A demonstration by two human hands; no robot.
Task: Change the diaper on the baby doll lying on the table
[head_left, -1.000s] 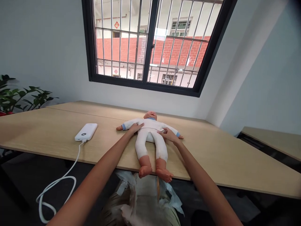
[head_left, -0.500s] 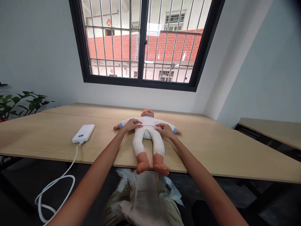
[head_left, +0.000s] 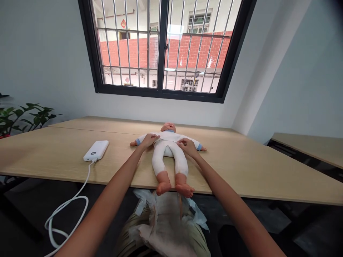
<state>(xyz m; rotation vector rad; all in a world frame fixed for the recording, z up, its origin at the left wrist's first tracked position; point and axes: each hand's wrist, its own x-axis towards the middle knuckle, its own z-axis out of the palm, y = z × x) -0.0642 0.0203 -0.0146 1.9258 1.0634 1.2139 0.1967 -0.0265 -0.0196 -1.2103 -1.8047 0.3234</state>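
A baby doll (head_left: 170, 150) lies on its back on the table, head toward the window and feet at the front edge. It wears a white shirt (head_left: 169, 136) with blue collar and cuffs; its legs are white cloth down to the bare lower legs. My left hand (head_left: 150, 140) is at the doll's waist on the left, thumb and fingers pinched on the shirt hem. On the opposite side my right hand (head_left: 187, 145) has its fingers closed at the same hem. An unfolded diaper (head_left: 167, 214) with pale blue side tabs lies across my lap.
The wooden table (head_left: 241, 164) reaches to the wall below a barred window (head_left: 160, 93). A white power bank (head_left: 97, 150) stands on the left, its white cable (head_left: 66, 205) hanging over the front edge. A plant (head_left: 29, 116) is at far left, another table (head_left: 308, 146) at right.
My left hand has shifted slightly up and left along the shirt hem, its fingers drawn closer together. My right hand has stayed nearly in place. The doll lies as before.
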